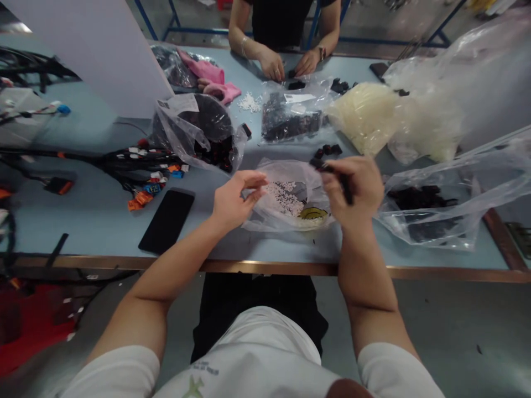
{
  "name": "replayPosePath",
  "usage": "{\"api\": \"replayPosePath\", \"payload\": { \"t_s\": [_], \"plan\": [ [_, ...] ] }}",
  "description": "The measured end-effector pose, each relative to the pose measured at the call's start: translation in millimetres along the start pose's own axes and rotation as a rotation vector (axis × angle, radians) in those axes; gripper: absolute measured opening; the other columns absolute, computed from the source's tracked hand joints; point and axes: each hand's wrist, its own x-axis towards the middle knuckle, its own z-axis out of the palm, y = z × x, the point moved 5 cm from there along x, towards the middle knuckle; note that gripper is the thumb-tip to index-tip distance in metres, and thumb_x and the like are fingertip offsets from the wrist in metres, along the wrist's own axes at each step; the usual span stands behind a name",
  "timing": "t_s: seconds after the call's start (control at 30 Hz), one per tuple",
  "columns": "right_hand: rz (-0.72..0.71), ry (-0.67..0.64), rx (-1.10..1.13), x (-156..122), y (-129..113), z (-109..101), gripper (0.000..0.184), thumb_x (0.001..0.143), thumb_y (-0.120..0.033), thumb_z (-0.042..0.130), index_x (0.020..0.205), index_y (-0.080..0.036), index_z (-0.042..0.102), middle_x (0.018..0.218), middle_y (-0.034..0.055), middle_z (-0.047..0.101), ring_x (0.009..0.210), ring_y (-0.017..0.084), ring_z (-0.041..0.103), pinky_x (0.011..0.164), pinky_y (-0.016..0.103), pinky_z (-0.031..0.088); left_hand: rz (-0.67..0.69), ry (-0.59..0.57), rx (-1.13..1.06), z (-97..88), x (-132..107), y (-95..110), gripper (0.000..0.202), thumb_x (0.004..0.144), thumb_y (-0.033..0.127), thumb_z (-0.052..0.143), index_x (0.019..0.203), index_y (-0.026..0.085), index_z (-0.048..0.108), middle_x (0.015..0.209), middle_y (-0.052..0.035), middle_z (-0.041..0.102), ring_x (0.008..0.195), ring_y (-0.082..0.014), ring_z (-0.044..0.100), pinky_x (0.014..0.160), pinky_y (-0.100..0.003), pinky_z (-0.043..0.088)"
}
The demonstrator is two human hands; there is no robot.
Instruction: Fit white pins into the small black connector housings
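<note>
My right hand is closed around small black plastic connectors. One connector sticks out at the fingertips, and a dark part shows against the palm. My left hand is curled, its thumb and fingertips nearly together; anything between them is too small to make out. Between my hands an open clear plastic bag lies on the table, with many tiny white pieces and a yellow patch in it. Several black connectors sit just behind this bag.
A black phone and a wire harness with orange and blue plugs are at left. Bags of black parts flank me; pale yellow bags stand behind. Opposite, a co-worker's hands handle black parts.
</note>
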Motion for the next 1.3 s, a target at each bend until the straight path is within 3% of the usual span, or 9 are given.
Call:
{"api": "replayPosePath", "payload": {
  "t_s": [0.07, 0.23, 0.33, 0.53, 0.7, 0.87, 1.03, 1.17, 1.3],
  "plan": [
    [0.129, 0.040, -0.139, 6.5, 29.3, -10.9, 0.022, 0.102, -0.041, 0.064, 0.109, -0.024, 0.075, 0.095, 0.0082, 0.073, 0.100, 0.028, 0.069, 0.094, 0.049, 0.056, -0.004, 0.088, 0.225, -15.0, 8.5, -7.7, 0.024, 0.102, 0.031, 0.069, 0.124, 0.024, 0.069, 0.119, -0.0039, 0.083, 0.111, -0.0197, 0.080, 0.102, -0.035, 0.063],
    [0.466, -0.423, -0.515, -4.5, 103.9, 8.2, 0.026, 0.096, -0.041, 0.064, 0.101, -0.021, 0.079, 0.097, 0.0147, 0.078, 0.096, 0.032, 0.072, 0.086, 0.048, 0.056, -0.030, 0.140, 0.642, -38.5, 28.4, -40.7, 0.023, 0.098, 0.015, 0.058, 0.110, 0.025, 0.075, 0.110, -0.0054, 0.083, 0.104, -0.0250, 0.078, 0.097, -0.039, 0.060],
    [0.548, -0.524, -0.593, -11.5, 118.3, 17.6, 0.029, 0.096, -0.040, 0.063, 0.107, -0.019, 0.081, 0.105, 0.0181, 0.080, 0.099, 0.034, 0.073, 0.086, 0.048, 0.055, -0.120, 0.074, 0.798, -41.5, 33.6, -56.9, 0.034, 0.094, 0.006, 0.052, 0.111, 0.023, 0.076, 0.118, -0.0109, 0.082, 0.111, -0.0310, 0.075, 0.104, -0.048, 0.056],
    [0.343, -0.126, -0.388, 5.3, 80.2, -5.3, 0.038, 0.106, -0.045, 0.049, 0.113, -0.023, 0.079, 0.110, 0.0177, 0.079, 0.109, 0.035, 0.071, 0.097, 0.052, 0.054, -0.292, -0.116, 1.026, -38.6, 34.6, -56.2, 0.046, 0.098, 0.004, 0.043, 0.133, 0.016, 0.071, 0.135, -0.0221, 0.072, 0.123, -0.0385, 0.070, 0.105, -0.054, 0.054],
    [-0.049, 0.012, 0.181, 2.3, 5.8, -10.4, 0.049, 0.112, -0.049, 0.043, 0.087, -0.027, 0.079, 0.082, 0.0077, 0.070, 0.080, 0.025, 0.067, 0.075, 0.042, 0.052, -0.471, -0.242, 1.086, -38.2, 36.6, -55.5, 0.044, 0.104, 0.013, 0.044, 0.141, 0.020, 0.069, 0.137, -0.0202, 0.069, 0.118, -0.0392, 0.071, 0.100, -0.053, 0.057],
    [-0.192, -0.520, 0.273, -17.4, -35.5, 37.4, 0.032, 0.112, -0.036, 0.049, 0.093, -0.023, 0.072, 0.100, 0.0080, 0.076, 0.089, 0.021, 0.070, 0.079, 0.036, 0.055, -0.471, -0.238, 1.089, -39.6, 37.3, -58.3, 0.035, 0.104, 0.020, 0.049, 0.128, 0.023, 0.074, 0.130, -0.0184, 0.068, 0.115, -0.0380, 0.070, 0.096, -0.050, 0.058],
    [0.010, -0.976, -0.241, -35.1, -13.8, 80.2, 0.039, 0.106, -0.014, 0.039, 0.130, -0.015, 0.069, 0.133, 0.0195, 0.072, 0.107, 0.030, 0.072, 0.078, 0.038, 0.053, -0.369, -0.174, 1.095, -36.0, 33.6, -64.2, 0.040, 0.100, 0.007, 0.041, 0.130, 0.013, 0.068, 0.122, -0.0240, 0.071, 0.126, -0.0406, 0.064, 0.105, -0.055, 0.053],
    [0.121, -1.120, -0.435, -35.5, 1.6, 89.1, 0.042, 0.104, -0.014, 0.043, 0.137, -0.017, 0.069, 0.145, 0.0200, 0.067, 0.117, 0.033, 0.070, 0.082, 0.039, 0.052, -0.185, 0.045, 0.967, -39.7, 31.9, -51.0, 0.028, 0.100, 0.013, 0.051, 0.124, 0.016, 0.066, 0.122, -0.0227, 0.071, 0.123, -0.0406, 0.064, 0.106, -0.058, 0.053],
    [0.155, -1.128, -0.458, -36.6, 6.9, 91.3, 0.033, 0.107, -0.028, 0.050, 0.127, -0.020, 0.074, 0.133, 0.0179, 0.073, 0.109, 0.033, 0.071, 0.075, 0.038, 0.049, 0.080, 0.134, 0.592, -33.4, 21.1, -16.2, 0.020, 0.100, 0.026, 0.065, 0.119, 0.022, 0.068, 0.116, -0.0112, 0.073, 0.110, -0.0272, 0.069, 0.098, -0.042, 0.059]
  ]
}}
